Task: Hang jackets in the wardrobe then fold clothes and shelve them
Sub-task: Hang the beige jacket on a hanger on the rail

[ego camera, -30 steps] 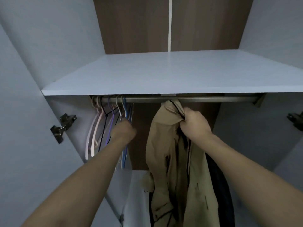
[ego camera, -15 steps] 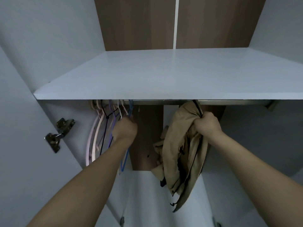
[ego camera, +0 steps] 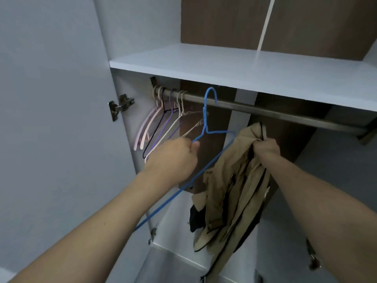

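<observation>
Left hand (ego camera: pixel 175 156): gripping blue wire hanger (ego camera: pixel 206 127), lifting clear of rail (ego camera: pixel 265 111).
Right hand (ego camera: pixel 266 146): clutching tan jacket (ego camera: pixel 230 188), hanging just right of hanger.

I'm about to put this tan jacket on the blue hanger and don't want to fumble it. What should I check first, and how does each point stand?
1. Blue hanger gripped: ok, the left hand holds its shoulder wire.
2. Hanger free of the rail: cannot tell; the hook overlaps the rail in this view.
3. Tan jacket secured: ok, the right hand clutches it bunched near the top.
4. Collar opened for the hanger: not ok, the fabric is crumpled together.
5. Rail space to hang it: ok, the other hangers crowd the left end.
</observation>
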The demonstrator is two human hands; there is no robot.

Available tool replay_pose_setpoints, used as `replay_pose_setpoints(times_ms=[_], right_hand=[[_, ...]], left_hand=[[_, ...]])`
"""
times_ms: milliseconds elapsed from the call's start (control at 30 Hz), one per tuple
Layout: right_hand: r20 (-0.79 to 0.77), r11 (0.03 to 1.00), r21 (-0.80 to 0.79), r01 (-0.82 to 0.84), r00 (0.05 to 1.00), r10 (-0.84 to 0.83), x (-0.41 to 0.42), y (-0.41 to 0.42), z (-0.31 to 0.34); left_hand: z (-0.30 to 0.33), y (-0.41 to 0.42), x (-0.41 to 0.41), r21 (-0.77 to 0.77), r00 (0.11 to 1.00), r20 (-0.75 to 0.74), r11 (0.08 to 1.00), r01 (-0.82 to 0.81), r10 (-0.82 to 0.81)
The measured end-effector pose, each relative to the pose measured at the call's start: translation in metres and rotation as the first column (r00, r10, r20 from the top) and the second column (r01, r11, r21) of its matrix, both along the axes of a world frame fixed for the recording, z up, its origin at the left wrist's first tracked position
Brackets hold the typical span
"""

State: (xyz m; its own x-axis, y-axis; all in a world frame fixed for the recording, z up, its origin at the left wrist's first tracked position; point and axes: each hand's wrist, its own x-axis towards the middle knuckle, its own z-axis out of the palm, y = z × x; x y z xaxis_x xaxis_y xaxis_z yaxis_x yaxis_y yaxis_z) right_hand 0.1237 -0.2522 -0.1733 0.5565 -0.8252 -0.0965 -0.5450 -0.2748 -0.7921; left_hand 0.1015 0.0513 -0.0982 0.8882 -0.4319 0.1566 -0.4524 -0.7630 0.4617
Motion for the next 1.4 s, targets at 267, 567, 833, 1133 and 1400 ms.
replay_pose_setpoints(times_ms=[267,567,833,1133,1400], right_hand=[[0.06,0.996,0.089,-0.009,0.998,0.004,-0.038,0.029,0.004],[0.264,0.924,-0.02,-0.382,0.889,0.373,-0.088,0.096,0.052],[-0.024,0.445,-0.755,-0.482,0.698,0.715,-0.123,0.072,0.085],[0.175,0.726,-0.63,-0.276,0.86,0.479,-0.112,0.045,0.108],[0.46,0.888,-0.434,-0.154,0.809,0.366,-0.125,0.045,0.12]], left_hand=[[0.001,0.023,-0.065,0.05,0.999,0.015,0.998,0.03,-0.031],[-0.05,-0.014,-0.041,-0.253,0.979,-0.1,0.956,0.145,-0.175],[-0.027,-0.005,-0.036,-0.474,0.949,0.139,0.822,0.316,-0.284],[-0.058,-0.021,-0.077,-0.493,0.747,0.638,0.844,0.211,0.186],[-0.166,-0.035,-0.069,-0.332,0.824,-0.566,0.918,-0.215,-0.012]])
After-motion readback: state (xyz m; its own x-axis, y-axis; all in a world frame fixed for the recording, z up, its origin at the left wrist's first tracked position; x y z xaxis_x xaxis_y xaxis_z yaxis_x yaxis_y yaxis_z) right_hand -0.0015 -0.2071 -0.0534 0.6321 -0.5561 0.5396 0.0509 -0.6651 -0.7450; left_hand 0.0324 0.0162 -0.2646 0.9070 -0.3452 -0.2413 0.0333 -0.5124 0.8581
